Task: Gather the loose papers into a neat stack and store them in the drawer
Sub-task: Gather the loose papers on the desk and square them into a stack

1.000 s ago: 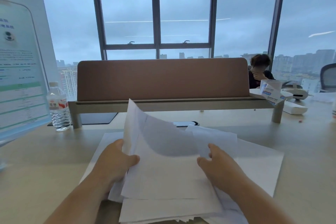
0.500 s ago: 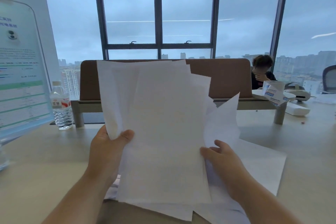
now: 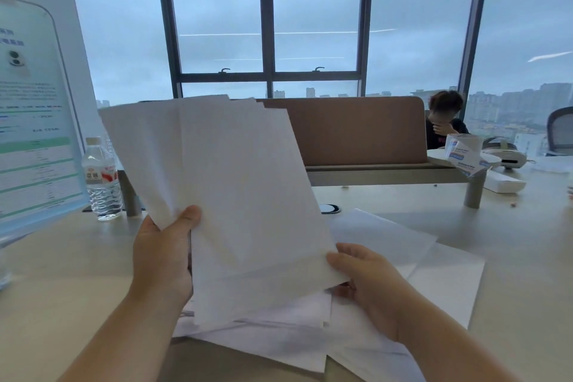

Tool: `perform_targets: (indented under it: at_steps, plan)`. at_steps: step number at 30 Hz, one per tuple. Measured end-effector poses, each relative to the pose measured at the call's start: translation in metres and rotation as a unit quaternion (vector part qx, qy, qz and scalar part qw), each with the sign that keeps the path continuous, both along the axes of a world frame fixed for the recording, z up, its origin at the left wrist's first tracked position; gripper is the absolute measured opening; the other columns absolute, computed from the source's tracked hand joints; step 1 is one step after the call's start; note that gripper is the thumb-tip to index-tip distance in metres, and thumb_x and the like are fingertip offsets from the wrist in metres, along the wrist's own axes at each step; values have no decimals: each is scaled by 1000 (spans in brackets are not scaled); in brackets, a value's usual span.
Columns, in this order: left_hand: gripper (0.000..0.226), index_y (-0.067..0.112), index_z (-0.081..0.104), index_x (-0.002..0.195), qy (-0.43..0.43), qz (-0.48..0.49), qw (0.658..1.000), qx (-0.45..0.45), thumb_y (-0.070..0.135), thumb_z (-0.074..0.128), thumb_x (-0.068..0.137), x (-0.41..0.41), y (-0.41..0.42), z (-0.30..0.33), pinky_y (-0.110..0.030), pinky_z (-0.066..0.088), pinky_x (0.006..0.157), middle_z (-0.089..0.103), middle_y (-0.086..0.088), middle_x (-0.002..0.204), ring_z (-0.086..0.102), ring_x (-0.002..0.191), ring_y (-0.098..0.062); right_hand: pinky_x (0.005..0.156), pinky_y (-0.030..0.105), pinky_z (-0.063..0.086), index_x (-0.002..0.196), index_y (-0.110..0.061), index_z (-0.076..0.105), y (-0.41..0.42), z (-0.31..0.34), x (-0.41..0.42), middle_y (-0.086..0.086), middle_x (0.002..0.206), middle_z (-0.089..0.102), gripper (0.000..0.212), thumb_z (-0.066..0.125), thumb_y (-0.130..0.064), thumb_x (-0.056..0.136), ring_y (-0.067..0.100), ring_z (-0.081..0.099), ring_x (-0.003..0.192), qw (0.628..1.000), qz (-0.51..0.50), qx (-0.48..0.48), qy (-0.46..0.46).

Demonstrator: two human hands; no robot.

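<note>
Both hands are on the sheaf: left hand (image 3: 161, 253) pinches its lower left edge, thumb in front, fingers hidden behind; right hand (image 3: 367, 284) grips the lower right corner w/ thumb on top. The sheaf (image 3: 235, 192) is held up off the desk, roughly upright, tilted so its top leans left. Long axis runs bottom-right to top-left. Sheets are fanned, not square: top edges step apart, left sheets stick out past the front one.

Going left to right: a sign panel (image 3: 31, 121) stands at the desk's left edge, a bottle (image 3: 102, 180) just beside it near the back, then the sheaf centre-front. Under and right of the hands more loose sheets (image 3: 434, 273) lie flat on the desk (image 3: 62, 273), overlapping, spreading toward the right side; some poke out at the near edge below the wrists. A divider (image 3: 356, 133) runs along the back edge. At far right sit a small box (image 3: 462, 155) and another person behind it.

What matters for the next move, as I judge it: the leftover sheets lie below and to the right, so the right hand is nearer to them, while the left could keep the sheaf alone. The sheaf's short bottom edge faces the desk, so tapping it down would likely square it. No drawer in view; can't tell which way it lies.
</note>
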State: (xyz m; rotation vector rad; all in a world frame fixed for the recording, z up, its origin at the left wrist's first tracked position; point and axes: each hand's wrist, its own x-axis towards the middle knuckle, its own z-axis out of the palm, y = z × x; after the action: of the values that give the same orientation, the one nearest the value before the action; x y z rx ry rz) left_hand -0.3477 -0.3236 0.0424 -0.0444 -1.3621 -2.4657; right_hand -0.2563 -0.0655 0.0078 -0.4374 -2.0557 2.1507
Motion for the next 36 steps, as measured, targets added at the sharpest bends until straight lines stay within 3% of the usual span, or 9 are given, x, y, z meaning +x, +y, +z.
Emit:
perform_targets:
  at_steps: [3,6,10,17,21,26,30,32,36]
  plan:
    - [32,22,70,127,-36,-72,996,48,13,66,97,-6,-5,-6,-46,62,81,81,-5,111,80,93,-23,89,45,54,119,-12,71,-2,9,5,12,107,80,29,57,-29,101,28,69,94,995,15,-96,26]
    - [33,16,68,131,-139,-154,977,43,14,63,98,-14,-7,-13,-49,66,64,81,-11,107,81,83,-26,87,42,49,121,-13,70,0,18,13,14,105,77,47,47,-47,99,30,66,93,982,79,-166,32]
    - [31,2,66,124,-204,-187,948,-156,0,67,92,-14,-3,-27,-47,63,57,79,-26,99,78,73,-38,49,30,54,133,-7,53,2,23,16,14,79,70,60,54,-54,95,25,67,56,970,78,-229,-6]
    - [25,9,74,99,-151,-81,848,-502,3,81,76,-3,-1,-26,-35,58,66,79,-9,84,76,74,-30,44,33,56,146,2,49,7,19,12,18,75,67,62,65,-30,95,30,67,46,977,-2,-206,-62]
    - [26,11,77,97,-152,-113,856,-480,32,79,81,3,1,-16,-43,62,79,82,-9,83,78,74,-31,66,45,63,115,4,71,0,17,19,27,99,78,27,67,-15,96,36,76,72,990,34,-105,-87]
    - [40,13,66,116,-190,-81,890,-406,47,46,107,6,5,-5,-26,45,66,63,-1,127,63,114,-26,80,58,62,105,7,69,0,17,15,32,98,76,15,67,-1,92,42,75,82,995,-40,-14,-87]
    - [32,5,66,84,-198,-113,889,-398,25,52,106,10,2,-1,-24,44,57,60,-7,81,54,65,-18,83,57,62,101,6,71,3,17,13,29,92,78,14,69,-4,91,45,76,87,994,-62,30,-88]
    - [32,-6,71,100,-223,-164,898,-342,22,56,101,16,4,-2,-22,48,49,68,-13,70,63,53,-23,74,46,63,99,3,72,6,17,12,24,89,78,11,68,-6,92,39,75,77,994,-74,29,-73]
    - [34,-2,72,103,-250,-244,894,-280,28,61,91,18,9,-7,-40,55,69,72,-25,87,69,69,-38,59,35,62,97,-5,74,9,16,13,22,90,80,14,63,1,91,35,75,71,993,-78,65,-54]
